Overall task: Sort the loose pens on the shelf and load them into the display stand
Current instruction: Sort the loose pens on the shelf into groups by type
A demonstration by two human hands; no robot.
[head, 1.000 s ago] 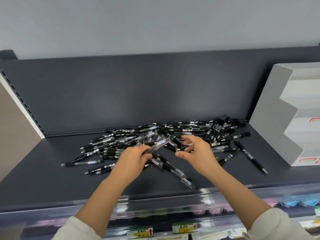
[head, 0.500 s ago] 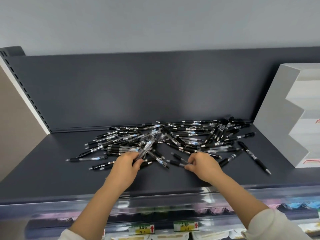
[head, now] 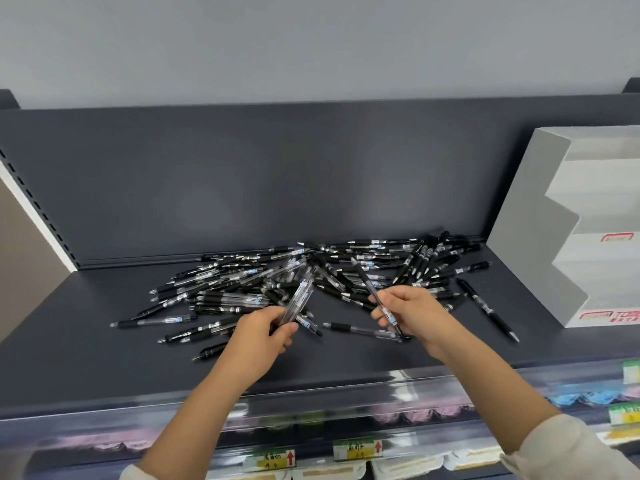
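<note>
Picking pens from the pile (head: 239,299) on the shelf (head: 104,362)
Left hand (head: 258,337) fingers (head: 284,331) grip a bunch of pens (head: 299,296); right hand (head: 414,315) pinches one pen (head: 367,285)

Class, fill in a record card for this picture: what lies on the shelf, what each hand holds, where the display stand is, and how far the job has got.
Shelf: dark grey, with a loose pile of pens across its middle and back
Left hand: grips a small bundle of pens, raised over the pile
Right hand: pinches a single pen
Display stand: pale, stepped, at the shelf's right end; no pens seen in the tiers that show
Progress: most pens lie loose in the pile
</note>
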